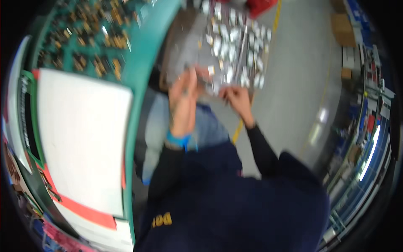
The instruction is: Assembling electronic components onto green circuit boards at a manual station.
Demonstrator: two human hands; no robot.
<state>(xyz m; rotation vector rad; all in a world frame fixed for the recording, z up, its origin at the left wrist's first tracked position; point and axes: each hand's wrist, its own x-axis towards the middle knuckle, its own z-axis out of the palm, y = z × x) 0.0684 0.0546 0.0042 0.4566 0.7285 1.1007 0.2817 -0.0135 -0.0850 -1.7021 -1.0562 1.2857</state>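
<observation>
While blur hides whether the left hand (184, 100), fingers extended, or right hand (238, 99), fingers curled, grips anything, light, steady fingertips should suit the white pieces (232, 48) just beyond.

A worker's left hand (183, 101) points upward just above the centre of the frame, blurred, above a dark-sleeved left forearm (166, 166). The right hand (239, 101), fingers bent leftward, tops a right forearm (262, 147) slanting from lower right.
</observation>
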